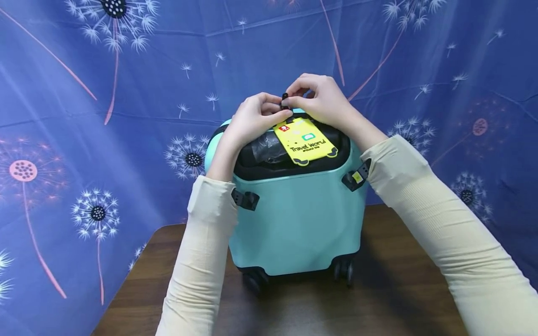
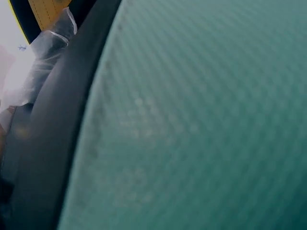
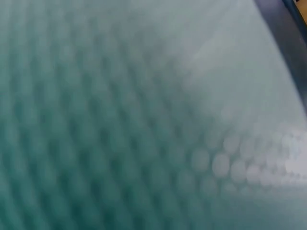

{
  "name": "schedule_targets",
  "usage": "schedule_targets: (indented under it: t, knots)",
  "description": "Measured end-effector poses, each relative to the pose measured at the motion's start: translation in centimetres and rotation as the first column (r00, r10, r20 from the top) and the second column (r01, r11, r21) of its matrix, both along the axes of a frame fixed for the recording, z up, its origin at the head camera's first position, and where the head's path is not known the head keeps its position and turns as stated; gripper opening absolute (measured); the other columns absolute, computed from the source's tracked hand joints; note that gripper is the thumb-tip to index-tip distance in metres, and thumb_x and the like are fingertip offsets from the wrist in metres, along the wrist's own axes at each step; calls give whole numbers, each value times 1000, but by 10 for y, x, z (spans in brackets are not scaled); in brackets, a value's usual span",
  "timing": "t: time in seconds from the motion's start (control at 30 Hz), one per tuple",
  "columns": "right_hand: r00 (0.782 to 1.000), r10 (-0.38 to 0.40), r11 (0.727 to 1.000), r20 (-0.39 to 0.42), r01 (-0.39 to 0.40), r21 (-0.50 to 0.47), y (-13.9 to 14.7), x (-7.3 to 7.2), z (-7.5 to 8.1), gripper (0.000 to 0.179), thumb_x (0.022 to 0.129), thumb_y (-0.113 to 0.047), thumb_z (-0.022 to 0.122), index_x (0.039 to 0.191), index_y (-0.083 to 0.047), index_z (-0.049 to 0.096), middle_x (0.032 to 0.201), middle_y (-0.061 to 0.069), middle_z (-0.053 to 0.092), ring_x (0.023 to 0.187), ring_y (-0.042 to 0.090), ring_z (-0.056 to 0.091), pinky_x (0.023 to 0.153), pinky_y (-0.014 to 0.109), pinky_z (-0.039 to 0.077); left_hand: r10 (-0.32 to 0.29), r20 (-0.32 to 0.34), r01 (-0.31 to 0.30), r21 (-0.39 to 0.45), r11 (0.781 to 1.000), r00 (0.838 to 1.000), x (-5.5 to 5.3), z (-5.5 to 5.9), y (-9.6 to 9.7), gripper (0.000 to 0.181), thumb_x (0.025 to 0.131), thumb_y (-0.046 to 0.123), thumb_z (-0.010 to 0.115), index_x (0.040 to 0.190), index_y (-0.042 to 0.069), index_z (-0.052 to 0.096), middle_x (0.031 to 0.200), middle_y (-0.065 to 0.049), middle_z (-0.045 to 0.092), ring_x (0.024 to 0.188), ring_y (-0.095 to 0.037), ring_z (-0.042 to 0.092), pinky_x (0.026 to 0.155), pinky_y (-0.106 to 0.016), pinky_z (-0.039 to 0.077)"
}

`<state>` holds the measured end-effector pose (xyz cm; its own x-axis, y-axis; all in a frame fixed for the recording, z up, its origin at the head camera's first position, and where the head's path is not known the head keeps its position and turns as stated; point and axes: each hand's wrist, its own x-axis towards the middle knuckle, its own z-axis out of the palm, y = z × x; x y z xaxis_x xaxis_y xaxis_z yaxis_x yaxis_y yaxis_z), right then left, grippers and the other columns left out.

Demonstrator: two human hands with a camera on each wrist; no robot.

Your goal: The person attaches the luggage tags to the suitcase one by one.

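Note:
A turquoise suitcase [image 1: 298, 224] stands upright on its black wheels. On its black top lies a yellow luggage tag [image 1: 311, 143] with "Travel World" printed on it. At the tag's far end, both hands meet over its small black strap [image 1: 285, 101]. My left hand [image 1: 253, 115] pinches the strap from the left, thumb and fingertips together. From the other side my right hand [image 1: 322, 99] pinches it too. How the strap end is fastened is hidden by the fingers. The left wrist view shows the turquoise shell [image 2: 192, 115] close up; in the right wrist view the shell [image 3: 120, 120] is blurred.
Clear plastic wrap [image 1: 269, 148] covers part of the suitcase top beside the tag. The suitcase rests on a brown wooden table [image 1: 168, 261]. Behind hangs a blue cloth [image 1: 168, 70] with dandelion prints. Black straps [image 1: 248, 200] circle both wrists.

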<state>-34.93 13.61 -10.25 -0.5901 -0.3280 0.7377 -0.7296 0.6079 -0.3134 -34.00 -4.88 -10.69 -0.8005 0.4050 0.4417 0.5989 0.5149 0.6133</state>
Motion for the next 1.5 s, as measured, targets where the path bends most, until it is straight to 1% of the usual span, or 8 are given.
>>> schedule_targets:
  t: [0.27,0.47,0.7,0.83,1.0,1.13,1.3,1.5]
  knots:
    - [996,27,997,86,-21,-69,0,2,0,17,91,-20,62,98,-5,66,90,1,62,82,8,54,77,22,42,-10,44,10,-4,1000,999,-1,1,0,47,88,35,65,129,14,53,121,0,65,112,-7,58,98,-24,41]
    - [994,27,994,106,-15,-106,0,3,0,15,90,-18,63,98,-6,65,81,-3,59,72,10,53,70,21,39,-21,51,21,3,1000,998,-1,1,0,47,88,33,65,128,12,54,122,-1,65,111,-7,59,96,-23,42]
    - [992,-12,994,124,25,-107,-1,4,0,18,90,-21,63,101,-7,66,91,2,68,79,10,62,75,20,43,-23,63,23,2,1000,998,-1,2,-1,46,88,32,65,127,11,55,120,-1,66,108,-7,60,93,-22,43]
    - [987,46,990,155,-24,-142,-2,4,0,17,89,-21,65,98,-7,65,84,0,67,77,12,64,74,21,45,18,38,-17,-25,1000,999,-2,2,-1,43,89,37,63,124,14,56,116,2,68,109,-5,59,102,-29,37]
    - [975,121,981,186,-89,-171,-1,4,0,14,89,-20,65,95,-7,64,79,-4,60,72,11,56,72,23,42,97,-23,-99,-78,992,995,-2,1,0,38,90,47,58,115,19,59,111,9,69,109,-3,56,108,-45,24]
    - [979,103,984,174,-76,-158,0,4,0,14,89,-20,64,96,-8,65,79,-7,58,72,12,52,70,23,39,93,-24,-94,-76,993,995,-2,1,1,36,89,46,59,114,20,58,113,9,69,111,-3,56,108,-45,22]
    - [984,68,988,165,-43,-150,1,4,-1,13,90,-19,63,97,-7,63,78,-3,59,70,8,57,71,22,43,82,-9,-83,-85,993,997,-1,1,1,37,89,44,60,117,19,57,115,7,68,114,-4,56,110,-48,15]
    - [982,30,992,185,-6,-129,1,4,0,15,92,-20,59,101,-8,59,91,5,67,79,8,62,80,24,45,74,-4,-74,-105,992,997,-1,2,3,36,90,41,60,119,19,56,115,5,68,114,-6,56,111,-48,13]
